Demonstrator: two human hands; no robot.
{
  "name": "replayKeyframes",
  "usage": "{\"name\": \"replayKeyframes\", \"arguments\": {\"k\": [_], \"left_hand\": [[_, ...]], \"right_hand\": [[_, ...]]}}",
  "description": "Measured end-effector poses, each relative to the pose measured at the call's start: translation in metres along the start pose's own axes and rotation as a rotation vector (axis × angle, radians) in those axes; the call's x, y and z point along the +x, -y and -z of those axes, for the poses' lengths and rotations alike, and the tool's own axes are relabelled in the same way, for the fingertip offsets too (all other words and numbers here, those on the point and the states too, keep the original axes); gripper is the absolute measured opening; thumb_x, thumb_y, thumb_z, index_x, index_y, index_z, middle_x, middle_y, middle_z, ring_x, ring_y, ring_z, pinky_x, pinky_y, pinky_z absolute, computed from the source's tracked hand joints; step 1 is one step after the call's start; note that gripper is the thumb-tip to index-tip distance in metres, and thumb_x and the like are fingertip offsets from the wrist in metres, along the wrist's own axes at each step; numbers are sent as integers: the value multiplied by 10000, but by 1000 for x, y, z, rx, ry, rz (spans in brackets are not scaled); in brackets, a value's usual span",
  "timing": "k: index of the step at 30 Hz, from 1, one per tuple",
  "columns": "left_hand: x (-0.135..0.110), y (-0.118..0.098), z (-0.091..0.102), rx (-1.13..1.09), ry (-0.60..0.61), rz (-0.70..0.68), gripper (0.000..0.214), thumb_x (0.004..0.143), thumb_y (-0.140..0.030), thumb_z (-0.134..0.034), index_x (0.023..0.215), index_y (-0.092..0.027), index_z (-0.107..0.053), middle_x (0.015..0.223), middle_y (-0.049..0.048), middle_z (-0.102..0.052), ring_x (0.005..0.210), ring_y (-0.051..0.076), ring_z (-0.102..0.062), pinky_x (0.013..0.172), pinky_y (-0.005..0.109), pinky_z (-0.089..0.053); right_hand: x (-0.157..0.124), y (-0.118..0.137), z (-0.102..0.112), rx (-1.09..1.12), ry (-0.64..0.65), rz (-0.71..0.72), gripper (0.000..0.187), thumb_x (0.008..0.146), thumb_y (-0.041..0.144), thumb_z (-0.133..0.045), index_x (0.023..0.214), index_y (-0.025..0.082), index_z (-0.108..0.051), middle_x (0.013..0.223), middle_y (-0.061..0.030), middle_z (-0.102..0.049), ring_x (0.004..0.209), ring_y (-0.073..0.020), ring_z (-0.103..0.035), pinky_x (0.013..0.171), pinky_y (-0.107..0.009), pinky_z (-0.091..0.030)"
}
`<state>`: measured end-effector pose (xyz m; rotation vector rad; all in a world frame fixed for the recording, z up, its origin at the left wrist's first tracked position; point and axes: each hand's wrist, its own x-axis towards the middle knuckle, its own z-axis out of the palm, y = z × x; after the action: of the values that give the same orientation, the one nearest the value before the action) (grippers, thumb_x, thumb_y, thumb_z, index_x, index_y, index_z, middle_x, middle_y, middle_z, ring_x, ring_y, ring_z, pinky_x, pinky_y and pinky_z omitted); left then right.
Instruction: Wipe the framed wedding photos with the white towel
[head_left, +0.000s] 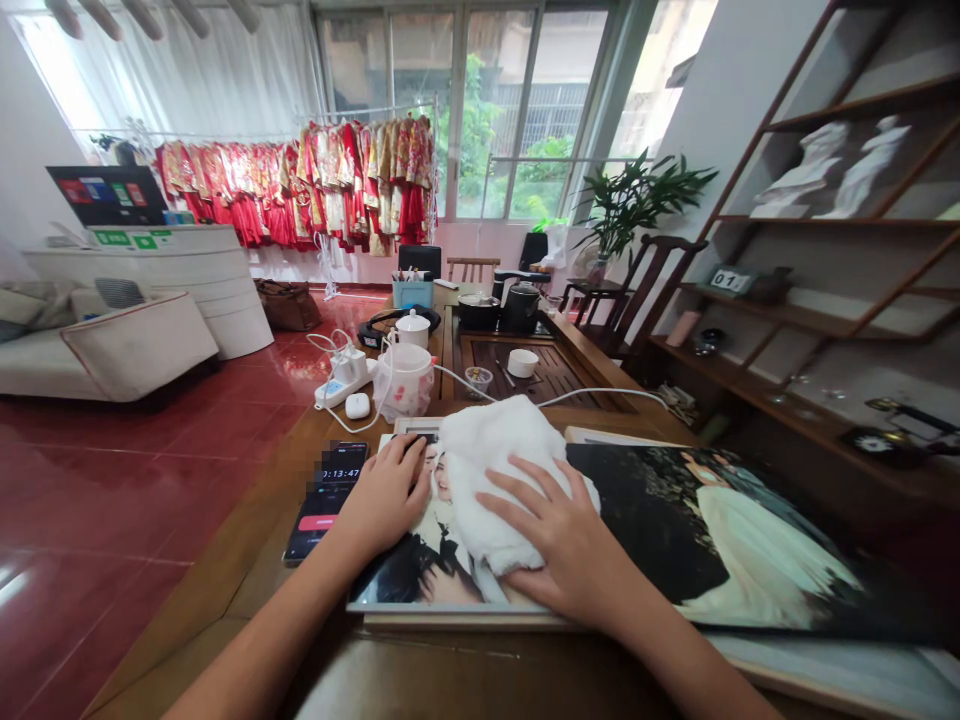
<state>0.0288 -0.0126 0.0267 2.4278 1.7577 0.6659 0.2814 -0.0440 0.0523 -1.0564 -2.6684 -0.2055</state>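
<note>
Wedding photo (750, 540), partly under white cloth (495, 470)

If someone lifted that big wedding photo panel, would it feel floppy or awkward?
The wedding photo panel will probably feel stiff, not floppy: it lies flat, and its pale frame looks rigid. Its great length would likely make it awkward to balance, and its smooth face may be slippery.
</note>
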Motion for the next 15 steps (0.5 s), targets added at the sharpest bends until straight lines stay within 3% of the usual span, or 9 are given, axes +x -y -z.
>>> {"name": "replayKeyframes", "arguments": {"k": [6,15], "left_hand": [[0,-1,2,-4,14,-25,414,990,-327,-362,1370,-199,-466,1434,100,-459,1344,246,-401,1094,418,-359],[0,1,-1,4,18,1,439,992,-364,-365,1374,-172,-466,1452,115,-448,1364,262,-384,1115,427,-330]], "right_hand": [[1,7,3,94,51,47,632,755,393,-609,1368,335,-464,1476,-25,-447,1367,-335,-312,1084,-601,-82],[-1,-13,-1,67,-56,-158,528,782,371,-592,1303,306,-535,1402,-41,-531,1333,-335,-367,1057,-589,-158]]}}
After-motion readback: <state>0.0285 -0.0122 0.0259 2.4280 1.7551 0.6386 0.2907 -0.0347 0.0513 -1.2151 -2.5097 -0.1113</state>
